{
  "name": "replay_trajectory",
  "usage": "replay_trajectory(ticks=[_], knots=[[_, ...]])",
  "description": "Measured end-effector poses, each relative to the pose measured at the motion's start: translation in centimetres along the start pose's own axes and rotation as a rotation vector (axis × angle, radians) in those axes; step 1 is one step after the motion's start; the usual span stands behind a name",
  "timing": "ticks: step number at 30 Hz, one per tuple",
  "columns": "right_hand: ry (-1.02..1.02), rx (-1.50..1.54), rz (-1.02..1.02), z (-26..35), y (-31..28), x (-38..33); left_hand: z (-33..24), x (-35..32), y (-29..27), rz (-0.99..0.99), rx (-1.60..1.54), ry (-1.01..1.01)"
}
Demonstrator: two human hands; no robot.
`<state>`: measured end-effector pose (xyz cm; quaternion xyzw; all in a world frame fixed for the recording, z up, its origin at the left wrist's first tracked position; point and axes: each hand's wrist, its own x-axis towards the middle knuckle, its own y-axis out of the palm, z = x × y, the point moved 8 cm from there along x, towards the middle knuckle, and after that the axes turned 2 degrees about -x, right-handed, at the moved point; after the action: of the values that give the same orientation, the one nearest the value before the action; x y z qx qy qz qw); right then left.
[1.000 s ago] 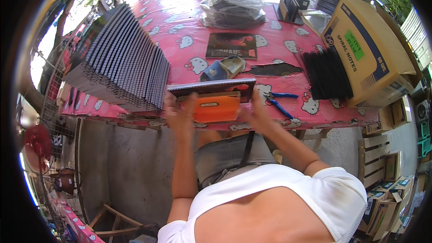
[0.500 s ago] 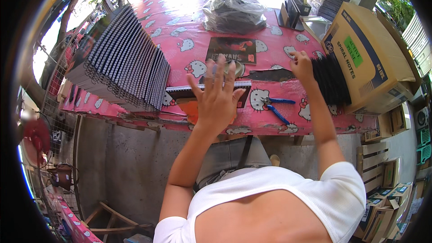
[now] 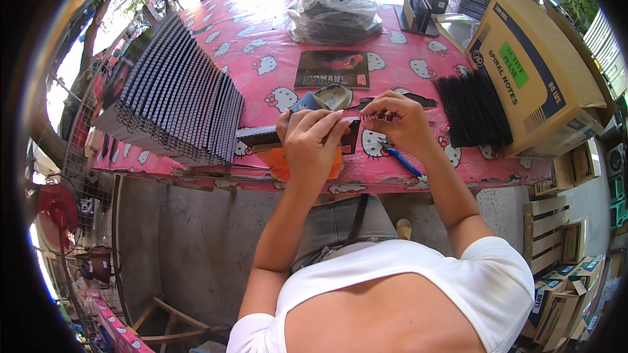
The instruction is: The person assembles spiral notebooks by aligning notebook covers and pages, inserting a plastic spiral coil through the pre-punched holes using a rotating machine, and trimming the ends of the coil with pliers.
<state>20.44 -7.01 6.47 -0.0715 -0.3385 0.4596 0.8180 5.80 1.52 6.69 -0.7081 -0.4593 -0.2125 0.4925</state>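
Note:
An unbound notebook [image 3: 260, 133] with a row of punched holes along its far edge lies near the table's front. My left hand [image 3: 310, 138] is closed on that edge, fingers bent over it and covering the middle. To its right, my right hand [image 3: 404, 121] pinches a dark spiral binding coil [image 3: 381, 117], whose left end meets the notebook's right corner. Something orange [image 3: 278, 162] shows below the notebook. Blue-handled pliers [image 3: 403, 161] lie under my right wrist, their jaws partly hidden. A dark notebook cover [image 3: 332, 70] rests beyond my hands, with a tape roll [image 3: 333, 96] in front of it.
A tall stack of spiral-bound notebooks [image 3: 176, 91] stands at left. Black coils [image 3: 474, 111] lie at right against a cardboard box [image 3: 533, 78]. A plastic-wrapped bundle [image 3: 335, 13] and a black stand [image 3: 422, 10] are at the back of the pink table [image 3: 255, 85].
My left hand has come down from above the notebook and closed on its punched edge. My right hand has moved left from beside the black coils, bringing a spiral coil to the notebook's right corner.

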Motion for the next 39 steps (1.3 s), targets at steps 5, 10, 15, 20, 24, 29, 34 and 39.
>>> replay_trajectory(ticks=[5,10,15,20,24,29,34,39], knots=[[0.086,0.071,0.265,-1.1,0.7,0.9,-0.4,-0.3,0.0,-0.011,0.011,-0.069],[-0.024,-0.076,0.223,0.8,0.9,1.3,-0.1,-0.7,0.0,-0.021,0.087,-0.057],[0.189,0.187,0.405,-2.5,1.6,1.2,-1.2,-0.5,-0.8,-0.088,0.214,0.002],[0.014,-0.051,0.208,-0.6,0.8,1.5,-0.4,-1.1,-0.5,-0.066,0.099,0.039],[0.082,0.002,0.327,-1.7,0.9,1.4,-0.6,-1.6,-0.6,-0.088,0.066,0.078],[0.050,0.140,0.495,-0.7,2.1,1.0,-1.0,-3.5,-1.0,-0.139,0.040,0.186],[0.007,-0.005,0.546,1.2,2.9,0.0,-1.2,-6.1,-1.1,-0.177,0.123,0.320],[-0.071,-0.073,0.400,1.9,2.2,-1.1,-1.2,-5.2,-1.3,-0.176,0.095,0.284]])
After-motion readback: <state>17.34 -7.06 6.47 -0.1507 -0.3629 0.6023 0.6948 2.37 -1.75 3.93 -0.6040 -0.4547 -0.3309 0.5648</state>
